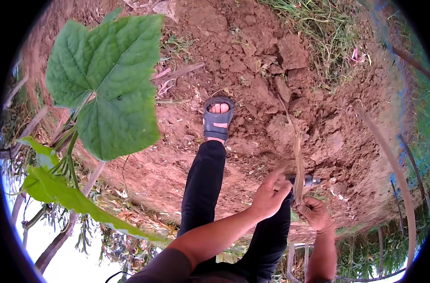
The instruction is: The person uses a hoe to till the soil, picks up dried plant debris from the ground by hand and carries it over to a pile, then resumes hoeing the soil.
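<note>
A long bundle of dry, pale brown plant fibre hangs in front of my right knee, its thin frayed end reaching up over the soil. My right hand pinches its lower end between thumb and fingers. Just left of the bundle is my left hand, its fingers curled together and partly smeared by motion. Whatever those fingers may grip is hidden, and I cannot tell whether they touch the bundle.
Large green leaves on a stem fill the left side close to the camera. My sandalled foot stands on reddish soil with clods. Wooden poles and blue netting line the right; grass grows at the upper right.
</note>
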`<state>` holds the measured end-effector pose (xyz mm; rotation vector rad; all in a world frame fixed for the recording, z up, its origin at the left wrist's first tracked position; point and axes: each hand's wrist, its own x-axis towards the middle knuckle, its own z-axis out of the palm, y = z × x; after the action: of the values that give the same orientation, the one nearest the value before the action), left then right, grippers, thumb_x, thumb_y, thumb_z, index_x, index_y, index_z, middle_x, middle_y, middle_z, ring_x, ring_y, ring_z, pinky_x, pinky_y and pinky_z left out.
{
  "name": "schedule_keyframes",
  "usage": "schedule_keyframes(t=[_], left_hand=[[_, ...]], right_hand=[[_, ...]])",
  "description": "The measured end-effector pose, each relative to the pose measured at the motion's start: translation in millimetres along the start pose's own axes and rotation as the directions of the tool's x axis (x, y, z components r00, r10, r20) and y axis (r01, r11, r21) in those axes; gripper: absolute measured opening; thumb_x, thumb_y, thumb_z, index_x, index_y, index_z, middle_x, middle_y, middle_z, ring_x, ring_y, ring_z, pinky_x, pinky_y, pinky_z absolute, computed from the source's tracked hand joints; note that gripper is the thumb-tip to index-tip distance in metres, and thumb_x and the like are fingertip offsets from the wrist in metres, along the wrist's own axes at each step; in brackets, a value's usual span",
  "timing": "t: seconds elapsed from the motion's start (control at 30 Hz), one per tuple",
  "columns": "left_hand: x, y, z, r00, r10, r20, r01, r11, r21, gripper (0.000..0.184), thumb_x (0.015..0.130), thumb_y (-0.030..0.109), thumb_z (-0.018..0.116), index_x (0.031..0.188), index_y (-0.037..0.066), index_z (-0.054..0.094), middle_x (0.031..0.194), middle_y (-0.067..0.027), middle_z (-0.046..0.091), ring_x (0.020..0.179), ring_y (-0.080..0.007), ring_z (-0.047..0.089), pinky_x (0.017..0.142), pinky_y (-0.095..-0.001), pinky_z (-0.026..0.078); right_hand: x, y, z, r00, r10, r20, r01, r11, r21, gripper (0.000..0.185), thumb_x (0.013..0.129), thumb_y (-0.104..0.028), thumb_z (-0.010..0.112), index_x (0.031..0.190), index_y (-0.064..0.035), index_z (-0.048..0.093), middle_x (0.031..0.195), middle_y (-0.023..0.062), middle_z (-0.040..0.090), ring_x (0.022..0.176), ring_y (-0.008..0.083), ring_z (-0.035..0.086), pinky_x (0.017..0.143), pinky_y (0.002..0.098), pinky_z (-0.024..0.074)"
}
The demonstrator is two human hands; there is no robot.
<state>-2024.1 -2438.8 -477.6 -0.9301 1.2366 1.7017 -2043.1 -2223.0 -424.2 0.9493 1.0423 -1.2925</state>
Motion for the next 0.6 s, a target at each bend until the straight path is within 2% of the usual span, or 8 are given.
schedule_keyframes(t=[0.1, 0.17, 0.23, 0.3, 0.4, 0.47, 0.57, 0.6], left_hand=[[0, 11, 5, 0.99, -0.031, 0.14, 0.032, 0.999, -0.004, 0.068, 0.1, 0.023, 0.068, 0.157, 0.012, 0.033, 0.138, -0.0124, 0.049, 0.1, -0.0148, 0.064, 0.076, -0.0303, 0.055], [1, -6, 6, 0.959, 0.148, 0.24, -0.205, 0.951, 0.231, 0.073, 0.098, 0.024, 0.07, 0.159, 0.013, 0.03, 0.143, -0.0144, 0.049, 0.105, -0.0164, 0.065, 0.079, -0.0301, 0.056], [0, 10, 4, 0.949, -0.033, 0.314, -0.001, 0.994, 0.108, 0.075, 0.097, 0.025, 0.072, 0.158, 0.011, 0.031, 0.147, -0.0169, 0.048, 0.112, -0.02, 0.065, 0.085, -0.0312, 0.057], [2, 20, 6, 0.891, -0.319, 0.324, 0.279, 0.946, 0.164, 0.074, 0.097, 0.024, 0.072, 0.157, 0.009, 0.032, 0.147, -0.0174, 0.049, 0.112, -0.0234, 0.066, 0.09, -0.032, 0.056], [3, -8, 10, 0.949, -0.097, 0.299, 0.045, 0.983, 0.176, 0.074, 0.096, 0.025, 0.073, 0.157, 0.008, 0.034, 0.144, -0.0165, 0.048, 0.114, -0.0225, 0.064, 0.089, -0.0315, 0.056], [1, -8, 12, 0.952, 0.103, 0.288, -0.193, 0.933, 0.305, 0.07, 0.095, 0.028, 0.075, 0.153, 0.007, 0.041, 0.144, -0.0157, 0.045, 0.118, -0.0224, 0.06, 0.093, -0.0341, 0.055], [0, -14, 11, 0.91, 0.001, 0.415, -0.151, 0.932, 0.328, 0.064, 0.094, 0.029, 0.076, 0.147, 0.006, 0.049, 0.14, -0.015, 0.05, 0.114, -0.0212, 0.061, 0.094, -0.0348, 0.053], [-1, -8, 11, 0.905, -0.077, 0.419, -0.068, 0.944, 0.321, 0.055, 0.094, 0.028, 0.076, 0.139, 0.004, 0.056, 0.127, -0.0131, 0.06, 0.107, -0.019, 0.063, 0.091, -0.0341, 0.054]], right_hand=[[-4, 38, 18, 0.996, -0.044, -0.082, 0.038, 0.996, -0.076, 0.038, 0.097, -0.003, 0.067, 0.134, -0.0007, 0.059, 0.091, -0.0003, 0.065, 0.074, 0.0076, 0.058, 0.066, 0.0225, 0.0494], [-5, 22, 29, 0.992, -0.12, 0.043, 0.118, 0.992, 0.055, 0.054, 0.096, -0.004, 0.068, 0.146, -0.003, 0.047, 0.093, 0.0003, 0.063, 0.069, 0.0077, 0.057, 0.06, 0.0229, 0.0481], [-9, 25, 27, 0.953, -0.199, 0.227, 0.009, 0.77, 0.638, 0.061, 0.095, -0.003, 0.066, 0.151, -0.0037, 0.041, 0.093, 0.0018, 0.061, 0.062, 0.0077, 0.054, 0.054, 0.0224, 0.0442], [10, 40, 29, 0.97, 0.037, -0.239, -0.017, 0.996, 0.085, 0.068, 0.095, -0.009, 0.07, 0.154, -0.0052, 0.037, 0.089, 0.0028, 0.062, 0.056, 0.0077, 0.049, 0.049, 0.0219, 0.0396], [10, 49, 16, 0.993, 0.089, -0.077, -0.04, 0.87, 0.491, 0.063, 0.094, -0.012, 0.072, 0.15, -0.0037, 0.043, 0.087, 0.0019, 0.063, 0.06, 0.0074, 0.053, 0.052, 0.0218, 0.0417], [8, 49, 31, 0.952, -0.092, -0.291, 0.114, 0.991, 0.062, 0.054, 0.094, -0.013, 0.073, 0.142, -0.0016, 0.052, 0.09, 0.0028, 0.065, 0.07, 0.0077, 0.058, 0.06, 0.0239, 0.0481], [-6, 28, 23, 0.996, 0.078, -0.053, -0.077, 0.997, 0.028, 0.047, 0.093, -0.011, 0.074, 0.136, 0.0, 0.058, 0.099, 0.0034, 0.068, 0.083, 0.0085, 0.063, 0.073, 0.0261, 0.0534], [-2, 37, 30, 0.972, -0.126, -0.197, 0.104, 0.987, -0.122, 0.041, 0.094, -0.009, 0.073, 0.132, 0.0007, 0.062, 0.108, 0.0045, 0.07, 0.095, 0.0101, 0.065, 0.085, 0.0272, 0.0539]])
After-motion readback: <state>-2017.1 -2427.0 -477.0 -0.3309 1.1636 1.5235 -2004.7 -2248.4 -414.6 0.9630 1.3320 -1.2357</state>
